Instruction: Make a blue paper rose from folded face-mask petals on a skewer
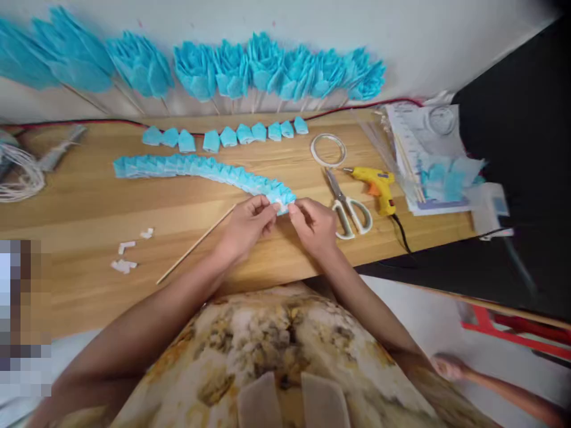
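Observation:
A long curved row of folded blue crepe-paper pieces [214,169] lies across the wooden table, its right end reaching my fingers. My left hand [254,220] pinches a small blue-and-white paper piece [282,207] at that end. From the other side, my right hand [312,221] grips the same piece between thumb and forefinger. Whether the piece is joined to the row I cannot tell. Left of my left hand rests a thin wooden stick [196,244]. Close by my right hand lie scissors [345,205] with white handles.
A yellow glue gun [373,185] and a tape roll [329,150] lie right. Behind are small folded blue pieces [244,134] and blue paper flowers [265,62] on sticks against the wall. White scraps [125,265] lie left, papers [428,128] far right. Another person's limb [499,386] shows lower right.

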The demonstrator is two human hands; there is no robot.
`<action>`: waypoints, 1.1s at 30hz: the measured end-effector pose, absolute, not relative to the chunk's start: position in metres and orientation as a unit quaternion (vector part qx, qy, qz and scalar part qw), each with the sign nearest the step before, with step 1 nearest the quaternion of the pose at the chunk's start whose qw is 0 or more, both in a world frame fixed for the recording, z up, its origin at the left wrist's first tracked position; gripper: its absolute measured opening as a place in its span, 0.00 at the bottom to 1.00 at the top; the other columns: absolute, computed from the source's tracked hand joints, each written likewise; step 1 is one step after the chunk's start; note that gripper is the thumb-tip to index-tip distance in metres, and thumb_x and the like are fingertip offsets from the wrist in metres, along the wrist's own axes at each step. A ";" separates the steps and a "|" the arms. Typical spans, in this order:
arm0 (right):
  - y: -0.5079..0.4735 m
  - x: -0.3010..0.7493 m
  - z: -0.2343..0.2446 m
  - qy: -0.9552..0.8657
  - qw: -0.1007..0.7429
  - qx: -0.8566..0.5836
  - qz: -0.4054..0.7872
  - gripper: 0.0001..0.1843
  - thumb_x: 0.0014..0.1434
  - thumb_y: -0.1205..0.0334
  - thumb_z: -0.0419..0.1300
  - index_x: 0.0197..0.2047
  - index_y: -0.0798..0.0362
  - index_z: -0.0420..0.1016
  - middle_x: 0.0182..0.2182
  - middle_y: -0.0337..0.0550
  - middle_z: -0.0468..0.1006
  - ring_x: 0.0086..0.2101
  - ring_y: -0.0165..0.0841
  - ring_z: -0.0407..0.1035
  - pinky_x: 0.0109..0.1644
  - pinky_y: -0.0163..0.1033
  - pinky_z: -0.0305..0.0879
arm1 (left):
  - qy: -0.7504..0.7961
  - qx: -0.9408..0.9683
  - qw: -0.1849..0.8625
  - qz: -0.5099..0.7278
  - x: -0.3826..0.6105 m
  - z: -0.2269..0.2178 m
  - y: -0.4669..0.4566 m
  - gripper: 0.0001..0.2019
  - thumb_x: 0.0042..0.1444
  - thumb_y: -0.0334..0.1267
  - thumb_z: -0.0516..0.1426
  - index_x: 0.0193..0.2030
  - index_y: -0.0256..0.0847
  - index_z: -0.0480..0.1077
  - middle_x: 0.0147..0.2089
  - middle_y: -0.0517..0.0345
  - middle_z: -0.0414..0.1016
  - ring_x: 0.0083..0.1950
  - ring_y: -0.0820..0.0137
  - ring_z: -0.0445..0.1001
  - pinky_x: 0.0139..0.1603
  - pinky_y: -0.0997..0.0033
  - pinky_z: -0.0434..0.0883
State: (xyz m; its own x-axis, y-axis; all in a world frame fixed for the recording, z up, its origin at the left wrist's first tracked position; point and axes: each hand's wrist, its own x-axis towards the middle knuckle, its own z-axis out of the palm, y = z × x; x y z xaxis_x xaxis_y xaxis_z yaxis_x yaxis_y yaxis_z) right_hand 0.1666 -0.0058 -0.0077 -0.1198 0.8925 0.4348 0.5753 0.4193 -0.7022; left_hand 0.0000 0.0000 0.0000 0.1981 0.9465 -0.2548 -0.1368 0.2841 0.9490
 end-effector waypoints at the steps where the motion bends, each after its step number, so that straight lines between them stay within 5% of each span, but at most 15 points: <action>1: -0.005 0.167 -0.008 -0.722 0.428 -0.511 0.186 0.16 0.68 0.59 0.56 0.27 0.52 0.68 0.22 0.35 0.67 0.24 0.27 0.60 0.31 0.36 0.55 | 0.477 0.428 0.644 0.418 0.001 0.000 0.000 0.16 0.54 0.47 0.63 0.26 0.40 0.65 0.22 0.66 0.66 0.23 0.79 0.62 0.25 0.77 0.60; 6: -0.005 0.167 -0.008 -0.704 0.431 -0.519 0.223 0.18 0.67 0.59 0.56 0.24 0.51 0.67 0.20 0.34 0.65 0.23 0.27 0.58 0.30 0.36 0.54 | 0.479 0.425 0.645 0.417 0.003 0.000 0.001 0.16 0.54 0.47 0.64 0.25 0.40 0.65 0.22 0.65 0.66 0.23 0.78 0.62 0.25 0.76 0.61; 13: -0.006 0.172 -0.009 -0.629 0.459 -0.500 0.380 0.25 0.72 0.49 0.49 0.28 0.52 0.73 0.25 0.40 0.76 0.26 0.29 0.66 0.32 0.38 0.60 | 0.476 0.401 0.656 0.428 0.003 0.003 0.000 0.15 0.55 0.45 0.63 0.26 0.40 0.65 0.22 0.65 0.66 0.22 0.79 0.62 0.24 0.77 0.60; 18: -0.003 0.169 -0.007 -0.620 0.410 -0.529 0.408 0.17 0.62 0.50 0.62 0.27 0.50 0.68 0.23 0.35 0.71 0.25 0.28 0.62 0.31 0.36 0.57 | 0.467 0.407 0.659 0.426 0.002 0.003 0.000 0.15 0.55 0.45 0.64 0.26 0.39 0.66 0.23 0.65 0.66 0.23 0.79 0.62 0.25 0.77 0.61; 25: 0.000 0.167 -0.003 -0.608 0.413 -0.536 0.415 0.14 0.58 0.55 0.61 0.25 0.50 0.66 0.21 0.34 0.67 0.24 0.27 0.58 0.29 0.35 0.55 | 0.436 0.390 0.687 0.431 0.001 0.003 0.001 0.19 0.58 0.53 0.62 0.28 0.38 0.68 0.25 0.62 0.69 0.24 0.78 0.65 0.25 0.77 0.62; 33: -0.001 0.168 -0.002 -0.581 0.406 -0.521 0.476 0.17 0.58 0.47 0.63 0.28 0.50 0.68 0.24 0.36 0.72 0.24 0.27 0.61 0.29 0.35 0.57 | 0.451 0.373 0.684 0.436 0.002 0.000 0.002 0.14 0.53 0.44 0.65 0.27 0.39 0.67 0.24 0.64 0.68 0.24 0.78 0.64 0.26 0.77 0.62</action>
State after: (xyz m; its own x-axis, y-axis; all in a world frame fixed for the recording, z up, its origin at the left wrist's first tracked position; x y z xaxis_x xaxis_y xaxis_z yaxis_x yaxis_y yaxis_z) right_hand 0.1681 -0.0013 -0.0021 -0.1282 0.9915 -0.0238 0.2191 0.0049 -0.9757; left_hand 0.0021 0.0019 0.0003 0.2139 0.9320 -0.2925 -0.2600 0.3429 0.9027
